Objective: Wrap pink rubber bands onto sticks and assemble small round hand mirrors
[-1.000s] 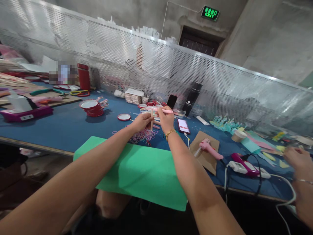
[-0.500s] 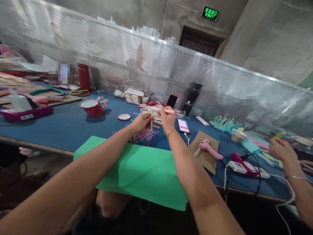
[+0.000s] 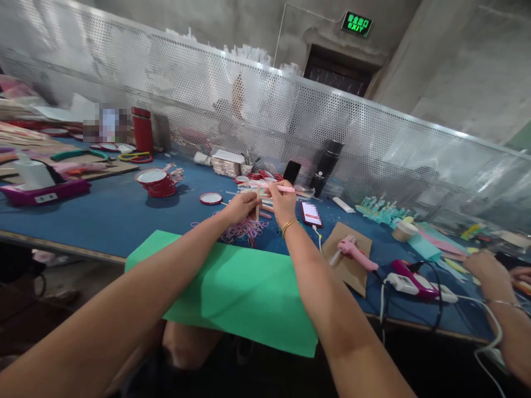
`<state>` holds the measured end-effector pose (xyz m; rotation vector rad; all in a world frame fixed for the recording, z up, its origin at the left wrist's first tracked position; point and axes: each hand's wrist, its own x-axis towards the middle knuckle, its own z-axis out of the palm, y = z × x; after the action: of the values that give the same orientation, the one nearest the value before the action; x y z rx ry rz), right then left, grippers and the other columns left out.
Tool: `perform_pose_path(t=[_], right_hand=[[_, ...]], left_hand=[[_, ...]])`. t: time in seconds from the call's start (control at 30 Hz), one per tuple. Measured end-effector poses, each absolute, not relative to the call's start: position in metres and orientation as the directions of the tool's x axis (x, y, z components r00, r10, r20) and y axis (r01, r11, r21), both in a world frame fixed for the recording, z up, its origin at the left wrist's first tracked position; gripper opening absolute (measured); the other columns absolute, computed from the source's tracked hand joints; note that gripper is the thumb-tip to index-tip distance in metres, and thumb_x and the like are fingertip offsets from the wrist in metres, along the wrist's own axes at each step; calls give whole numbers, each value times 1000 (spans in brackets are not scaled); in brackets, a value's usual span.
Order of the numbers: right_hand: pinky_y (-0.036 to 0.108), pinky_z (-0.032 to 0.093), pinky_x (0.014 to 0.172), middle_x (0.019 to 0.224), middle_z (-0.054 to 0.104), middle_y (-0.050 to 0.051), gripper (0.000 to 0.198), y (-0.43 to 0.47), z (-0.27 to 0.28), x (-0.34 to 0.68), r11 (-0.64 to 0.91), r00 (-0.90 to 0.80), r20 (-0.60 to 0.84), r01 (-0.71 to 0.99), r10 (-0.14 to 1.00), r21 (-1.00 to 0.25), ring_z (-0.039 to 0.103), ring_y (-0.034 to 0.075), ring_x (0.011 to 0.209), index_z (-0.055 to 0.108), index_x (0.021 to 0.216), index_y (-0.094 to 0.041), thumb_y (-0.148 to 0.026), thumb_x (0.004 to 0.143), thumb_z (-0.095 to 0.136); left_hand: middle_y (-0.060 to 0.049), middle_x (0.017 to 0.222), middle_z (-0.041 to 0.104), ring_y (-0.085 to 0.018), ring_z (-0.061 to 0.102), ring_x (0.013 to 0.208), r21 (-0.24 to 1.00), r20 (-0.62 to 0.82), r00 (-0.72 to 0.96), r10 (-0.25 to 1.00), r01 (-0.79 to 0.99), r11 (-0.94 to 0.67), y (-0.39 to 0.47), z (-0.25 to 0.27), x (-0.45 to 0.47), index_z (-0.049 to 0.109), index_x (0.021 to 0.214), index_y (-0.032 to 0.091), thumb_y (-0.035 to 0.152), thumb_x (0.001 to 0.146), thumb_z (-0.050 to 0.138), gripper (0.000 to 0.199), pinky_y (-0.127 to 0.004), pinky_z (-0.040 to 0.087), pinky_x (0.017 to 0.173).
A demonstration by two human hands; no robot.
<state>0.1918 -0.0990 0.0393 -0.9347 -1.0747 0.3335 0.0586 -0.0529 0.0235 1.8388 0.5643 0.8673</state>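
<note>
One pale strip [image 3: 258, 204] stands between both hands [image 3: 241, 206] [image 3: 284, 202].

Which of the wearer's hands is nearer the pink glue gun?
Right. The right hand is left of the pink glue gun and farther back on the table; the left hand is farther left still.

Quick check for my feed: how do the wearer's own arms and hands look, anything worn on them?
Both arms show no sleeves. The left hand and right hand are ungloved. A gold-coloured, chain-like bracelet circles the right wrist; none shows on the left.
</note>
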Motion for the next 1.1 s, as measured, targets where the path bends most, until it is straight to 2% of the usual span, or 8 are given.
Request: perform_pose_path(t=[0.57,1.1], right_hand=[[25,51,63,63,65,-3,18,-101,42,192,549,497,565,197,658,-812,61,12,61,55,75,-21,-37,78,62],[25,51,64,65,64,-3,20,-100,39,192,583,450,614,227,648,-780,61,12,63,55,75,-21,-39,79,63]], left_hand=[[1,50,56,-10,52,40,917,322,619,716,-16,-398,-51,22,59,52,70,16,37,88,58,28,-20,39,42],[1,50,57,-9,52,40,921,312,628,713,-17,-389,-53,24,59,52,71,16,35,88,58,27,-19,40,42]])
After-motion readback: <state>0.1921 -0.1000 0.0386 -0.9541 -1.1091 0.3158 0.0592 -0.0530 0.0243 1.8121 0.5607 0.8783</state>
